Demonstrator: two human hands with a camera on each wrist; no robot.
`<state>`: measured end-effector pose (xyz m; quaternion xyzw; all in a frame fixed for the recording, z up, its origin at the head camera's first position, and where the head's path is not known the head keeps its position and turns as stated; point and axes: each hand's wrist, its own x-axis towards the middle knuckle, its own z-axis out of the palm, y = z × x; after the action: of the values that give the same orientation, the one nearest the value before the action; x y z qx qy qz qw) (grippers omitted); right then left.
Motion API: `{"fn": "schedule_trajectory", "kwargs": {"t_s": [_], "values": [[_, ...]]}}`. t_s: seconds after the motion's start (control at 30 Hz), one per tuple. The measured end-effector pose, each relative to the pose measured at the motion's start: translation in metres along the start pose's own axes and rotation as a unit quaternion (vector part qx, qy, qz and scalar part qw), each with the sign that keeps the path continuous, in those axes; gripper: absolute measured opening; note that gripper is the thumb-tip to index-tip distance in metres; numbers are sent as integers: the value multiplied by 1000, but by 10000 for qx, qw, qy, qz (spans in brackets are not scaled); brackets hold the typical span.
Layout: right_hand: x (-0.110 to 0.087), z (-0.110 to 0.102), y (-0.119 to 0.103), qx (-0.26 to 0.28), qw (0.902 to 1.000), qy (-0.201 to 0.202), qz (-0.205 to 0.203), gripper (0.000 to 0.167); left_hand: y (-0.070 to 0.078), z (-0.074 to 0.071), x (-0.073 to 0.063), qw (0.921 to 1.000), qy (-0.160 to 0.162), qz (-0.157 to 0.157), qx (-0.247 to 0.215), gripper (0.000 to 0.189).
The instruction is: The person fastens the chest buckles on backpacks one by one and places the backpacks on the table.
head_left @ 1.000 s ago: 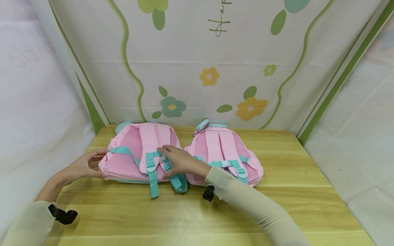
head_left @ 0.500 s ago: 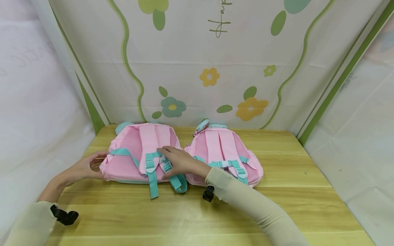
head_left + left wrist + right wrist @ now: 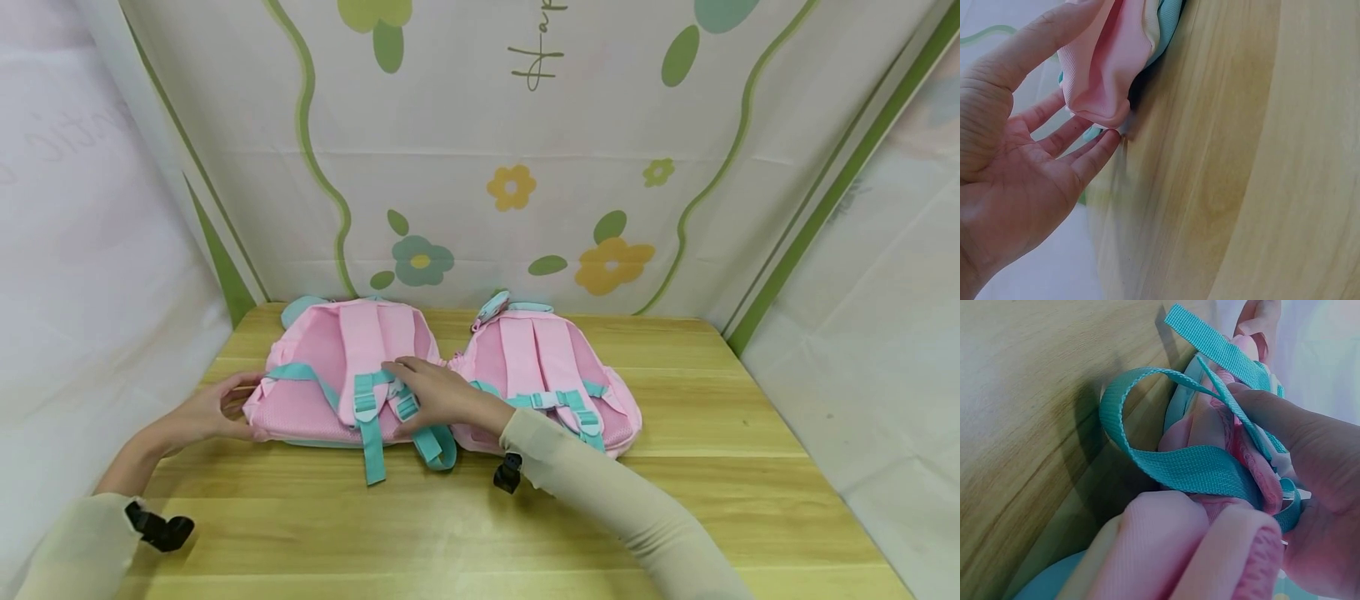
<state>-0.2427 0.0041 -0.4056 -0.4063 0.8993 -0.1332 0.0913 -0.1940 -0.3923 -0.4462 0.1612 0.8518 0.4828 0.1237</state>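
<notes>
Two pink backpacks with teal webbing lie side by side, strap side up. At the outer corner of the left backpack (image 3: 300, 412) is my left hand (image 3: 198, 417), thumb on the near side and fingers spread behind. The left wrist view shows those fingers extended around the pink corner (image 3: 1107, 81). My right hand (image 3: 442, 396) rests over the same backpack's right side, by its buckles, with fingers extended. A loose teal strap (image 3: 1179, 465) loops out beneath that hand in the right wrist view. The right backpack (image 3: 618, 408) lies partly behind the right wrist.
Both bags lie on a wood-grain table (image 3: 465, 525), near its back edge. A white curtain (image 3: 450, 108) printed with flowers hangs behind, and pale cloth walls (image 3: 97, 250) stand at the sides. A black wrist camera (image 3: 159, 527) sits on the left sleeve.
My left hand has shifted slightly right, and the left backpack's outer corner has moved slightly inward with it. My right hand and the right backpack look unchanged.
</notes>
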Motion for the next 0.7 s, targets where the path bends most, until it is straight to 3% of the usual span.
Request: {"fn": "schedule_trajectory", "kwargs": {"t_s": [0.33,0.57,0.7], "values": [[0,2,4,211,9998,67,2,109,9,-3,0,9996,-53,-75,272,89],[-1,0,4,289,9995,27,90,115,31,-6,3,9964,270,-269,753,79],[-1,-1,4,344,9993,-7,137,118,45,-3,9,9927,534,-204,1061,79]]}}
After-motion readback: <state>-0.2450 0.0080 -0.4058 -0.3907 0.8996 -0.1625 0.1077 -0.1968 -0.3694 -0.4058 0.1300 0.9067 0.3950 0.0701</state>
